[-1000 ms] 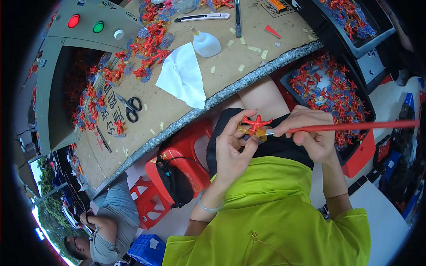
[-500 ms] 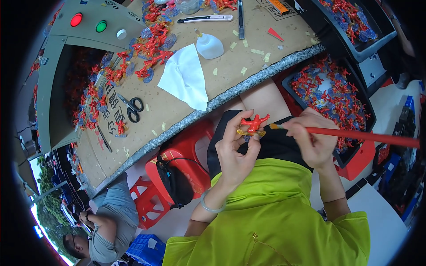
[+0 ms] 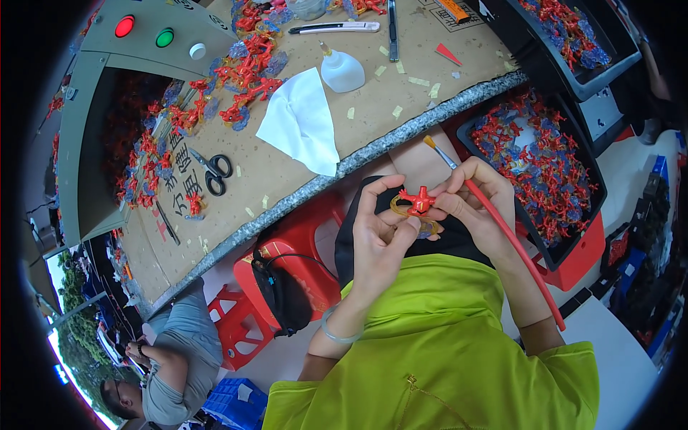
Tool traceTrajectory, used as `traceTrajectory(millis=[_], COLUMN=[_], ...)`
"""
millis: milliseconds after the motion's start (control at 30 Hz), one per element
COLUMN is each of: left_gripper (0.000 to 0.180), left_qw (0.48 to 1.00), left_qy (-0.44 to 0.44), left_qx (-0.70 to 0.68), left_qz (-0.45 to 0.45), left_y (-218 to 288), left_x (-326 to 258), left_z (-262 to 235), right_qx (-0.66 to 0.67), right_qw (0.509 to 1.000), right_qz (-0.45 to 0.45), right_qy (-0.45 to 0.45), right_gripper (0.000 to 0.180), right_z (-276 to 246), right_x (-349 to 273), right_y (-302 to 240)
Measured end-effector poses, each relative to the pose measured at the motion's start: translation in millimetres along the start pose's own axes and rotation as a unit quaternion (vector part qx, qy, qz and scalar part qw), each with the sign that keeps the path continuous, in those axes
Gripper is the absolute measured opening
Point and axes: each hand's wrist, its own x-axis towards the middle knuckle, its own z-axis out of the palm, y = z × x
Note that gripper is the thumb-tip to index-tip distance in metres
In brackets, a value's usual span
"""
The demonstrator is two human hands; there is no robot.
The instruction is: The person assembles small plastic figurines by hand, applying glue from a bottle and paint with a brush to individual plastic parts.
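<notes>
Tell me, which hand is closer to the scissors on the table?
The left. The left hand is below and right of the scissors, off the table's edge, pinching a small red piece. The right hand with the red-handled brush is farther right.

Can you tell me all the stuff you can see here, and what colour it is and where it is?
small figure: one, red on an amber ring, held at the fingers of both hands
paintbrush: one, long red handle, in the right hand
scissors: one, black handles, on the brown table
white cloth: one, on the table by its edge
squeeze bottle: one, clear-white, beyond the cloth
loose figures: many, red and blue, across the table
black tray: one, full of red and blue figures, on the right
round buttons: three, red, green, white, top left
red stool: one, under the table edge
left hand: steadies the figure
right hand: grips the brush
</notes>
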Motion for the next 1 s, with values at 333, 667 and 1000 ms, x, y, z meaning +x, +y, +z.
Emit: traceTrajectory(millis=[333, 667, 1000], left_gripper=[0.039, 0.056, 0.082], left_qw=[0.987, 0.887, 0.997], left_qy=[-0.068, -0.162, -0.048], left_qx=[-0.122, -0.387, -0.052], left_qz=[-0.077, -0.193, 0.040], left_y=[-3, -8, -7], left_x=[4, 10, 6], left_z=[-14, -15, -11], right_qx=[0.015, 0.124, -0.032], right_qw=[1.000, 0.988, 0.992], right_qz=[0.001, -0.081, -0.117], right_qy=[0.016, -0.042, -0.019], right_gripper=[0.020, 0.023, 0.018], right_z=[4, -4, -16], right_x=[0, 7, 8], right_y=[-3, 14, -3])
